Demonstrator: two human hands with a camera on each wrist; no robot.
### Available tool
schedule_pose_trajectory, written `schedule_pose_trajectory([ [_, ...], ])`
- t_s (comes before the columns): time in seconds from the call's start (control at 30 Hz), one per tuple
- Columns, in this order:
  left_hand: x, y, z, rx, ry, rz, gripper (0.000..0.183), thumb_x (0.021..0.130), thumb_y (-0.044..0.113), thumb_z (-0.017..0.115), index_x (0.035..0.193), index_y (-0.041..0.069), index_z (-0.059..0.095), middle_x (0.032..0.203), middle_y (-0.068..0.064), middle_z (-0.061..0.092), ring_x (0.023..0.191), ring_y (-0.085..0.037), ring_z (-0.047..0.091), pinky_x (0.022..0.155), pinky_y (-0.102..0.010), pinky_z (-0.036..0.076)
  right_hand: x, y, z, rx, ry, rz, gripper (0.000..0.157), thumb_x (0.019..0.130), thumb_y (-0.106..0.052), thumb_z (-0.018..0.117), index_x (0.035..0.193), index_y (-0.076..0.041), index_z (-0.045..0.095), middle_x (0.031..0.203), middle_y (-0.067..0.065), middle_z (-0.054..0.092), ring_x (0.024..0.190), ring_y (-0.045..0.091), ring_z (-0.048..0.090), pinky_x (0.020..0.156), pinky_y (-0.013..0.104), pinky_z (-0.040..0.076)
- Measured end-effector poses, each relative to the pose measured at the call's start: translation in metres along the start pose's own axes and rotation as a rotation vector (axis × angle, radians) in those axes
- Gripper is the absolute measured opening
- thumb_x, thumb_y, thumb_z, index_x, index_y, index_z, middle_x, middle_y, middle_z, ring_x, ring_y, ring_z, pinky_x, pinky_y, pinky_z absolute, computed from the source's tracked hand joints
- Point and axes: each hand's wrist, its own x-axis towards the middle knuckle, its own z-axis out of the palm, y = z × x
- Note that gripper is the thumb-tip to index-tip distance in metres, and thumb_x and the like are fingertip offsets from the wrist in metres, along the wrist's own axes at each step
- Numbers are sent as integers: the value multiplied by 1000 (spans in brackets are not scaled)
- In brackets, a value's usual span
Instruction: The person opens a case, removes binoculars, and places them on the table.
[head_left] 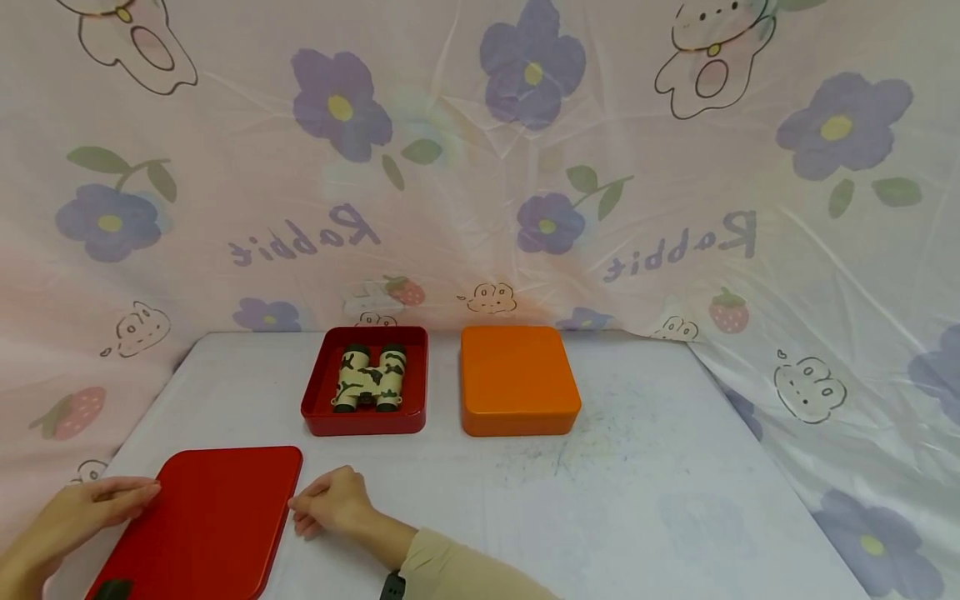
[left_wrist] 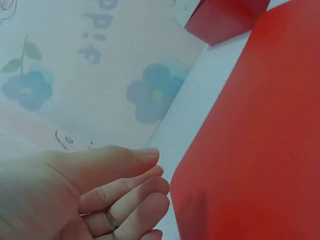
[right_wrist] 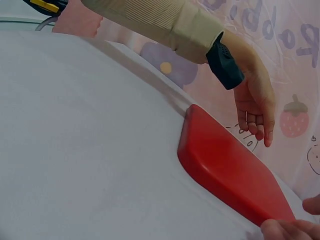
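Note:
A flat red lid-like piece (head_left: 210,517) with rounded corners lies at the table's front left. My left hand (head_left: 90,512) is at its left edge; the left wrist view shows loosely bent fingers (left_wrist: 142,202) close to the rim, thumb apart. At its right edge is my right hand (head_left: 333,504), fingertips (right_wrist: 280,231) touching the side in the right wrist view, thumb lifted away. Farther back, a red open box (head_left: 366,426) holds camouflage binoculars (head_left: 369,379).
An orange closed box (head_left: 519,375) stands right of the red box. The white table (head_left: 645,500) has faint coloured marks. A printed cloth (head_left: 450,167) hangs behind and at the sides. A dark green patch (head_left: 114,589) shows over the red piece's front corner.

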Motion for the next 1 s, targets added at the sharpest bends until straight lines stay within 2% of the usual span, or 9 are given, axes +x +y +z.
schedule_pose_trajectory([
  [0.13, -2, 15, 3, 6, 16, 75, 66, 100, 44, 46, 133, -14, 47, 117, -18, 70, 82, 6, 65, 84, -41, 58, 0, -2, -6, -17, 0, -42, 9, 81, -6, 74, 76, 2, 75, 67, 16, 73, 61, 29, 73, 50, 24, 57],
  [0.27, -1, 26, 7, 1, 12, 109, 69, 101, 44, 43, 134, -16, 43, 121, -22, 68, 83, 6, 65, 90, -50, 53, -1, -5, -13, -25, 3, -45, 8, 81, -6, 74, 78, 2, 74, 70, 15, 74, 63, 28, 73, 54, 25, 58],
  [0.33, 0, 31, 8, 3, 19, 125, 69, 101, 44, 42, 134, -17, 43, 120, -21, 68, 83, 7, 65, 92, -49, 53, -2, -6, -15, -31, 0, -43, 7, 81, -6, 74, 78, 1, 74, 71, 15, 75, 63, 26, 73, 55, 26, 59],
  [0.43, -1, 37, 9, 5, 34, 161, 66, 101, 41, 43, 133, -17, 44, 115, -18, 71, 82, 6, 65, 83, -31, 57, -4, -7, -18, -33, -12, -44, 7, 81, -6, 74, 79, 1, 74, 72, 16, 75, 64, 26, 73, 55, 27, 59],
  [0.53, -2, 42, 10, 11, 57, 198, 63, 102, 37, 43, 131, -18, 45, 109, -14, 73, 81, 8, 64, 71, -14, 51, -5, -9, -21, -46, -29, -44, 7, 82, -7, 73, 80, 0, 74, 73, 16, 75, 64, 26, 73, 55, 27, 59],
  [0.6, -3, 45, 10, 15, 63, 221, 61, 102, 35, 43, 130, -19, 46, 110, -16, 72, 80, 9, 63, 70, -11, 49, -6, -10, -23, -53, -42, -51, 7, 82, -7, 73, 81, 0, 74, 74, 16, 75, 65, 26, 73, 55, 27, 59],
  [0.7, -5, 50, 11, 27, 74, 233, 60, 103, 34, 42, 130, -18, 46, 113, -20, 71, 81, 10, 62, 71, -15, 51, -7, -12, -26, -72, -58, -69, 7, 83, -8, 73, 82, -1, 74, 74, 15, 75, 64, 24, 73, 55, 25, 58],
  [0.9, -8, 61, 12, 31, 102, 251, 60, 103, 37, 41, 133, -15, 44, 118, -26, 67, 80, 12, 59, 84, -45, 57, -8, -16, -34, -76, -70, -123, 8, 84, -8, 72, 86, 0, 74, 78, 17, 76, 65, 24, 73, 56, 24, 59],
  [1.0, -8, 68, 14, 23, 127, 264, 60, 103, 38, 42, 134, -13, 45, 116, -22, 69, 80, 10, 61, 83, -43, 58, -8, -20, -38, -66, -71, -133, 9, 84, -7, 71, 88, 1, 73, 80, 18, 76, 68, 26, 74, 59, 25, 59],
])
